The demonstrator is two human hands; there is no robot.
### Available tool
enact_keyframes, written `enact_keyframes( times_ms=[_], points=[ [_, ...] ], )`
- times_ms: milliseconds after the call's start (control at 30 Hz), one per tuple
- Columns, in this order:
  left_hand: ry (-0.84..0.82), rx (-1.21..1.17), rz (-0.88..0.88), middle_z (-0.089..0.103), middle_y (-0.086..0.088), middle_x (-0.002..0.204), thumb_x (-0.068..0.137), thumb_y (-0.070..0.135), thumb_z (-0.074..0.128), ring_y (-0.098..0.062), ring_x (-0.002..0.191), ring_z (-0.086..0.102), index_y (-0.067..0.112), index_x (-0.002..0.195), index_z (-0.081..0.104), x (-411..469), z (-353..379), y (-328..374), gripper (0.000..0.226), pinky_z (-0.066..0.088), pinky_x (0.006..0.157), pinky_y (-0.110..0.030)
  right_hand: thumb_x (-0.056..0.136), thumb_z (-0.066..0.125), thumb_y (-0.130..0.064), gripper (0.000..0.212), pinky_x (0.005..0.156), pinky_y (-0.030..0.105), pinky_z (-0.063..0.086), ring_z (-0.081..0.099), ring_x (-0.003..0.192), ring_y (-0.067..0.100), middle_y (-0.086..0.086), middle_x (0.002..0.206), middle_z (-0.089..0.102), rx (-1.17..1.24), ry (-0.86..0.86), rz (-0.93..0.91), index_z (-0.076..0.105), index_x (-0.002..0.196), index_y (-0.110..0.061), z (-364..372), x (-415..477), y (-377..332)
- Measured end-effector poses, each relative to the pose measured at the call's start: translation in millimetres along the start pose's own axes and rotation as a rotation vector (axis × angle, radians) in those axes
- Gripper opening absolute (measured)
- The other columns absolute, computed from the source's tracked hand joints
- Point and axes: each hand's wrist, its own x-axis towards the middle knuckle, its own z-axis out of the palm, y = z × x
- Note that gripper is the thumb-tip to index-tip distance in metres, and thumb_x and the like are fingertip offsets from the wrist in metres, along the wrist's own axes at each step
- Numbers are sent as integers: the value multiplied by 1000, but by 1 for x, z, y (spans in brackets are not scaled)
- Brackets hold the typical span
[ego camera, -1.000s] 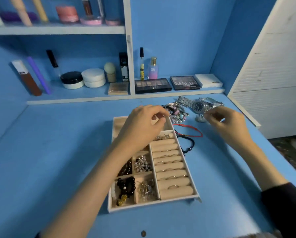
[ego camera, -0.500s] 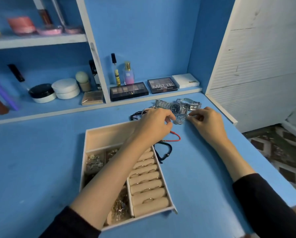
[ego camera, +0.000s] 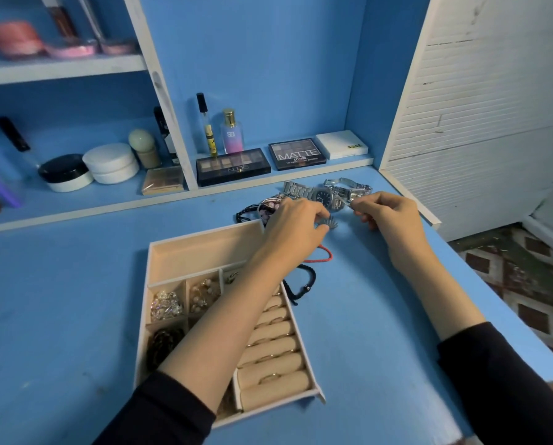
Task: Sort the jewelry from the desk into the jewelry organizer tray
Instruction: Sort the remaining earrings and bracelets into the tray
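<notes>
We see the tray [ego camera: 198,252] at left on the worktop [ego camera: 60,300], rings [ego camera: 270,377] inside. Our left hand [ego camera: 296,226], past its far right corner, pinches a small silver charm [ego camera: 332,223]; the watch [ego camera: 324,195] lies behind. Our right hand [ego camera: 387,216] pinches a thin silver bit [ego camera: 349,202] beside the watch.

Left hand [ego camera: 296,224] plus right hand [ego camera: 387,216]: two hands. One beige compartmented jewelry organizer tray [ego camera: 204,242]. Red cord bracelet [ego camera: 326,256], black braided cord bracelet [ego camera: 310,277], second black cord bracelet [ego camera: 244,213]: three cord bracelets on blue desk [ego camera: 365,316]. One pink beaded bracelet [ego camera: 270,205]. One small silver fan-shaped piece [ego camera: 332,223]. Silver metal link watches [ego camera: 324,195]: one dark dial seen, bands tangled, total unclear. Black NUDES eyeshadow palette [ego camera: 233,165], black MATTE eyeshadow palette [ego camera: 297,154]: two. Round black-lidded jar [ego camera: 65,171], round white jar [ego camera: 111,162]: two. One flat white box [ego camera: 342,144]. One pink perfume bottle with gold cap [ego camera: 231,133].
</notes>
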Motion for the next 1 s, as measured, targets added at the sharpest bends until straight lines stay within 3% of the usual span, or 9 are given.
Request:
enact_keyframes(
  times_ms=[233, 533, 667, 800, 1000],
  points=[
    [-4, -35, 0, 69, -1, 101, 86, 24, 62, -21, 101, 55, 20, 101, 70, 2, 5, 2, 18, 44, 82, -33, 79, 63, -6, 7, 59, 20, 39, 48, 60, 10, 4, 69, 61, 62, -15, 29, 67, 73, -7, 0, -1, -1],
    [43, -42, -19, 68, 6, 81, 85, 23, 64, -9, 77, 50, 19, 81, 71, -3, -3, 4, 9, 37, 61, -24, 78, 63, -5, 8, 60, 20, 41, 49, 63, 10, -1, 70, 64, 42, -12, 19, 67, 72, -9, 1, -2, -1],
    [79, -93, -34, 53, 11, 76, 83, 23, 66, -9, 78, 48, 20, 83, 71, -19, -30, -3, 6, 43, 69, -29, 79, 63, -5, 7, 62, 21, 41, 50, 63, 8, -4, 70, 64, 3, -28, -15, 68, 76, -8, 3, -6, -1],
    [75, -116, -77, 64, 8, 94, 82, 27, 67, -8, 89, 55, 23, 82, 70, -50, -62, -20, 5, 44, 81, -27, 81, 64, -8, 11, 65, 21, 40, 50, 63, 6, 0, 75, 66, -49, -62, -70, 68, 73, -15, 10, -18, -3],
    [123, -191, -167, 66, 15, 91, 79, 23, 70, 2, 82, 60, 25, 75, 70, -105, -99, -51, 4, 48, 83, -25, 79, 70, -13, 12, 73, 24, 46, 61, 75, 9, 1, 81, 70, -40, -174, -187, 68, 69, -18, 38, -66, -26]
  ],
)
